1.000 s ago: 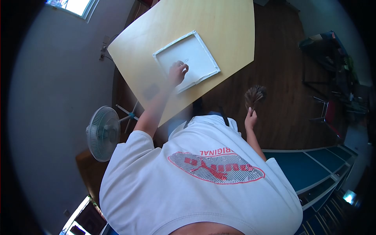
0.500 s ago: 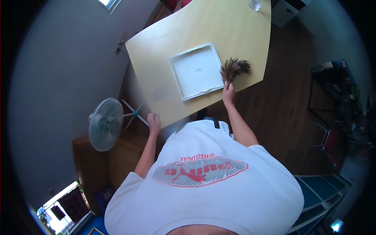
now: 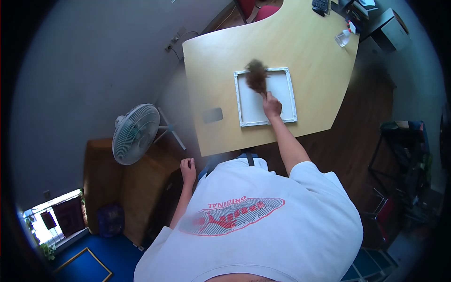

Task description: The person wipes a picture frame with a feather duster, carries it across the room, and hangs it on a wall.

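A brown feather duster [image 3: 256, 76], blurred by motion, is held by its base in my right hand [image 3: 272, 106]. Its feathers lie over the upper left part of a white square frame [image 3: 293, 101], which rests on the light wooden table [image 3: 319, 70] with its recessed side up. My right hand is above the inside of the frame. Off the table's lower left corner, my left hand [image 3: 188, 170] hangs beside my body with its fingers curled. Nothing shows in it, though the inside of the palm is hidden.
A fan [image 3: 137, 134] stands left of the table, near a brown sofa [image 3: 145, 188]. A spray bottle [image 3: 343, 37] and a keyboard [image 3: 321, 6] are at the table's far right. Behind the table is a red chair [image 3: 267, 12].
The duster in my right hand has moved from the frame's right side to over its upper left part. My left hand has left the table edge. The camera view has shifted.
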`<state>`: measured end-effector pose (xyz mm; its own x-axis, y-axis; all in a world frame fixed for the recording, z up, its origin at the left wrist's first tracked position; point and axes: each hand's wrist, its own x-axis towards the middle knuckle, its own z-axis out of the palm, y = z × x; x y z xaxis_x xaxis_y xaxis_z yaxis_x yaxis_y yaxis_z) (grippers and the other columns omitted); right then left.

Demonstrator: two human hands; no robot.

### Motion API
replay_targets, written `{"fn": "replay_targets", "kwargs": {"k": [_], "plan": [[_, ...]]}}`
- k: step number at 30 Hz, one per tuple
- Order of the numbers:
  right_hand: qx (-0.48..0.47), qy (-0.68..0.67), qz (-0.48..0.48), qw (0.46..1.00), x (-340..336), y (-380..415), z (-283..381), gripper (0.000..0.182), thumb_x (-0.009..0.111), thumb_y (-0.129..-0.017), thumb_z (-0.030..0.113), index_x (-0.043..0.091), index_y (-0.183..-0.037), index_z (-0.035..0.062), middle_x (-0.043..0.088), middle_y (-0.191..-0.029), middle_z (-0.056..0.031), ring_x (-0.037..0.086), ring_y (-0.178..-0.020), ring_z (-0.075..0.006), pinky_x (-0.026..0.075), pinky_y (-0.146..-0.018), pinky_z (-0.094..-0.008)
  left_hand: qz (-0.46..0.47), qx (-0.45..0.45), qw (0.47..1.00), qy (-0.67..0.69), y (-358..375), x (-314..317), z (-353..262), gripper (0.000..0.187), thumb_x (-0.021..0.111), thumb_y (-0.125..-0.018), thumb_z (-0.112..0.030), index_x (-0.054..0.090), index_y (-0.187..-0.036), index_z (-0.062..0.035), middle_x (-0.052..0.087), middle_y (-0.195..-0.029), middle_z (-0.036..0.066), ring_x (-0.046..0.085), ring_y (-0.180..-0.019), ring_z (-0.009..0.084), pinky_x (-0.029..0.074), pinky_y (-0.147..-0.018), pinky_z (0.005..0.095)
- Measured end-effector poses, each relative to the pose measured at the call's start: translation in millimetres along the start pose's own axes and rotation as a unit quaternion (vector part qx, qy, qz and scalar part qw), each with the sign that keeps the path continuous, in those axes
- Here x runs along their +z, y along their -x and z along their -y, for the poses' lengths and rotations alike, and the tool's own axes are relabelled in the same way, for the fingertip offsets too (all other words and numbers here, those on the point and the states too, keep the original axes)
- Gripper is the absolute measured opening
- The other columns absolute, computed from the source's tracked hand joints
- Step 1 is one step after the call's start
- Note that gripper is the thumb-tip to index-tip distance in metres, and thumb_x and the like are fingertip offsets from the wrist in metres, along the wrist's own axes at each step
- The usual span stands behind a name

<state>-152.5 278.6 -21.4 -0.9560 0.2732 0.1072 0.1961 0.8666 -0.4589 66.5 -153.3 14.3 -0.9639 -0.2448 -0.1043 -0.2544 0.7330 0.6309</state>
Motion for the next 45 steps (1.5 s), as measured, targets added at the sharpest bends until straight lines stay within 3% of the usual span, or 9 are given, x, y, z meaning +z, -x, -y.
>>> {"fn": "replay_targets", "kwargs": {"k": [5,11,15,20,24,28,31,35,45], "plan": [[0.261,-0.075,-0.181,0.945,-5,-21,9,0.041,0.039,-0.100,0.043,0.055,-0.091,0.0072,0.065,-0.071,-0.0213,0.064,-0.070,-0.0435,0.049,-0.059,-0.0537,0.031,0.007,0.999,-0.012,-3,-16,-6,0.026,0.055,-0.096,-0.023,0.060,-0.090,0.0011,0.056,-0.096,0.016,0.053,-0.095,0.0334,0.042,-0.086,0.0413],[-0.162,0.028,0.190,0.968,4,-18,7,0.034,0.045,-0.098,0.042,0.057,-0.097,0.0100,0.066,-0.079,-0.0229,0.065,-0.079,-0.0427,0.051,-0.069,-0.0532,0.090,0.021,0.996,-0.017,-25,-31,14,0.025,0.055,-0.096,-0.023,0.061,-0.093,0.0010,0.057,-0.098,0.017,0.054,-0.098,0.0340,0.043,-0.088,0.0418],[0.111,-0.006,0.015,0.994,16,-21,32,0.030,0.046,-0.097,0.039,0.057,-0.096,0.0103,0.066,-0.076,-0.0202,0.066,-0.074,-0.0417,0.052,-0.068,-0.0527,0.097,0.053,0.993,-0.032,-47,-41,30,0.024,0.056,-0.095,-0.023,0.062,-0.094,0.0006,0.058,-0.098,0.017,0.054,-0.098,0.0347,0.043,-0.088,0.0426],[-0.162,0.062,0.168,0.970,28,2,51,0.030,0.046,-0.097,0.037,0.057,-0.096,0.0097,0.067,-0.079,-0.0205,0.066,-0.076,-0.0418,0.051,-0.066,-0.0542,0.106,0.082,0.990,-0.036,-75,-54,45,0.023,0.057,-0.094,-0.023,0.062,-0.096,0.0000,0.058,-0.099,0.017,0.054,-0.098,0.0354,0.044,-0.088,0.0433],[0.136,-0.004,0.021,0.990,40,11,82,0.025,0.049,-0.095,0.034,0.056,-0.096,0.0101,0.067,-0.077,-0.0201,0.066,-0.076,-0.0417,0.051,-0.067,-0.0544,0.119,0.098,0.987,-0.043,-90,-66,55,0.023,0.058,-0.094,-0.023,0.062,-0.095,-0.0001,0.059,-0.100,0.018,0.055,-0.098,0.0360,0.044,-0.088,0.0438],[-0.110,0.070,0.142,0.981,51,32,79,0.030,0.047,-0.096,0.037,0.055,-0.092,0.0084,0.067,-0.078,-0.0195,0.066,-0.074,-0.0428,0.052,-0.065,-0.0541,0.154,0.096,0.982,-0.046,-98,-78,64,0.024,0.058,-0.093,-0.022,0.062,-0.096,0.0009,0.060,-0.100,0.018,0.056,-0.097,0.0365,0.044,-0.087,0.0441],[0.092,0.026,0.089,0.991,55,51,99,0.022,0.054,-0.092,0.031,0.055,-0.096,0.0095,0.067,-0.079,-0.0201,0.066,-0.077,-0.0412,0.052,-0.068,-0.0531,0.217,0.108,0.968,-0.064,-105,-87,77,0.028,0.052,-0.096,-0.026,0.061,-0.102,-0.0002,0.059,-0.105,0.019,0.057,-0.102,0.0364,0.044,-0.090,0.0427],[-0.050,0.061,0.146,0.986,58,86,99,0.026,0.053,-0.094,0.035,0.055,-0.094,0.0092,0.067,-0.079,-0.0205,0.066,-0.076,-0.0420,0.052,-0.067,-0.0531,0.243,0.099,0.963,-0.066,-113,-98,87,0.028,0.052,-0.096,-0.025,0.061,-0.103,0.0001,0.060,-0.106,0.020,0.057,-0.103,0.0367,0.044,-0.090,0.0423],[0.101,0.084,0.072,0.989,59,202,117,0.020,0.061,-0.087,0.029,0.054,-0.090,0.0101,0.066,-0.074,-0.0163,0.066,-0.070,-0.0387,0.051,-0.060,-0.0517,0.253,0.120,0.960,-0.026,-150,-93,112,0.024,0.058,-0.093,-0.021,0.061,-0.097,0.0019,0.062,-0.098,0.021,0.060,-0.093,0.0389,0.048,-0.081,0.0440]]}}
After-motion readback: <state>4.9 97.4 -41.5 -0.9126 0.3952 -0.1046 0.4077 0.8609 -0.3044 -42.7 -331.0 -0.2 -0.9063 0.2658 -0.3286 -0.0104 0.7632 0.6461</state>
